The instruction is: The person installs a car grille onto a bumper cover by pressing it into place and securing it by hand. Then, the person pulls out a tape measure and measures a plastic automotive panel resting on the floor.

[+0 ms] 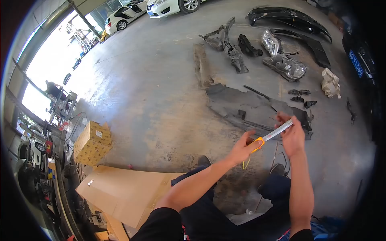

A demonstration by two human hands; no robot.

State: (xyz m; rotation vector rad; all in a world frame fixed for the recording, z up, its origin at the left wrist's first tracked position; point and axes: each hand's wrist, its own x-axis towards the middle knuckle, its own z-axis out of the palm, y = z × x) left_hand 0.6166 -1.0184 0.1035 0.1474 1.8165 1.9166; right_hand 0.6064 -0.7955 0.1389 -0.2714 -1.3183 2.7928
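My left hand (241,150) is wrapped round the yellow-orange case of a tape measure (257,143), with a yellow strap hanging below it. From the case a short length of pale tape (278,130) runs up and to the right. My right hand (294,138) grips the far end of that tape between its fingers. Both hands are raised in front of my knees. Beyond them on the floor lies a large dark grey car panel or liner (249,102), partly covered in view by the hands and tape.
Flattened cardboard (124,193) lies at my left beside a printed carton (93,142). Ahead on the floor are headlights (285,66), a black bumper (289,18) and small black brackets (299,93). A dark car (362,68) stands at right, white cars (169,7) at the back.
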